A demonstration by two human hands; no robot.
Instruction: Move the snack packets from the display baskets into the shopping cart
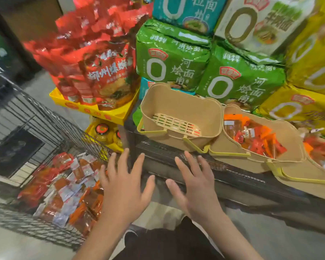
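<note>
Behind everything stands a wall of big noodle packs (pixel 176 59), green, yellow and red. At the left is the wire shopping cart (pixel 45 128), with many snack packets (pixel 68 190) already on its bottom. On the dark shelf (pixel 204 166) stand tan display baskets: the nearest basket (pixel 178 102) holds nothing, the second basket (pixel 255 139) has orange and red packets inside (a third one is cut by the edge). The left hand (pixel 122 184) and the right hand (pixel 197 186) hover side by side before the shelf, fingers spread, holding nothing.
</note>
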